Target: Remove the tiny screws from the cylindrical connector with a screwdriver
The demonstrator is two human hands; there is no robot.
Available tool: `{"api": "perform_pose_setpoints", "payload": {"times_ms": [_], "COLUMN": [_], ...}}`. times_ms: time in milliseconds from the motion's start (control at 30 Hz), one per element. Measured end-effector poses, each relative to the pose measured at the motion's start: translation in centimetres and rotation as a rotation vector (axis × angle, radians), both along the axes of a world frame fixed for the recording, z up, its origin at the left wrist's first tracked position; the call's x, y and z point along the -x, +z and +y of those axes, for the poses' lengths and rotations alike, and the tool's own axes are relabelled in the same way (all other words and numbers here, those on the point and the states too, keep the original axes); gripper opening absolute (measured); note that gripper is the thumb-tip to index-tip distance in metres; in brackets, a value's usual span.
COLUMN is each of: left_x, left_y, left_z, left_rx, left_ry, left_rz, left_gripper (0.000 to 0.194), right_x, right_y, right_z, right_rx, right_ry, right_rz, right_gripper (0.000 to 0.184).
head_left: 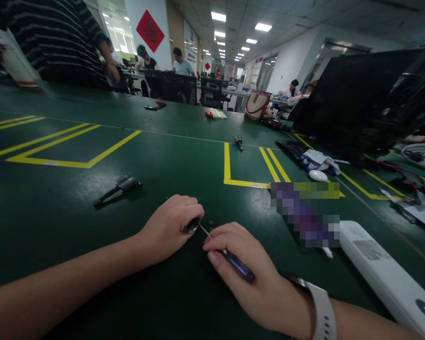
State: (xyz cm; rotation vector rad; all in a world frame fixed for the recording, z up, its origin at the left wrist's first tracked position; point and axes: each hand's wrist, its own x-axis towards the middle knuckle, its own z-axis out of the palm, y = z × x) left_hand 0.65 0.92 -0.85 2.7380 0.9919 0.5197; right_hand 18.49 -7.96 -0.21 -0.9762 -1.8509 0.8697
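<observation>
My left hand (170, 229) is closed around a hollow metal cylinder (191, 226), whose dark round opening faces right; the rest of it is hidden by the fingers. In my right hand (248, 274) is a screwdriver (239, 266) with a dark blue handle. Its thin shaft points up and left to the cylinder's opening; how far in the tip reaches I cannot tell. Just beyond my right fingertips lie small dark ring-shaped pieces (210, 222). A dark metal part with a long shaft (118, 187) rests on the green table beyond my left hand.
Farther off on the table is a smaller metal part (238, 142). To the right lie a long white device (378, 269), a white mouse (318, 175), gloves (318, 160) and a large black monitor (354, 99). A person in a striped top (53, 42) stands across the table.
</observation>
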Motion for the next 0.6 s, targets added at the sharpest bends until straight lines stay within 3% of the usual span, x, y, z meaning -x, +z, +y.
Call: {"api": "perform_pose_setpoints", "payload": {"times_ms": [300,400,600], "left_x": [0.1,0.1,0.3], "left_y": [-0.1,-0.1,-0.3], "left_z": [0.3,0.3,0.2], "left_rx": [0.057,0.06,-0.01], "left_ry": [0.005,0.004,0.023], "left_rz": [-0.16,-0.166,-0.054], "left_gripper": [0.012,0.012,0.011], "right_x": [-0.9,-0.8,-0.6], "right_y": [-0.2,-0.4,-0.3], "right_z": [1.8,1.8,1.3], "right_rx": [0.615,0.638,0.474], "right_ry": [0.06,0.055,0.012], "right_rz": [0.499,0.567,0.357], "right_gripper": [0.016,0.016,0.015]}}
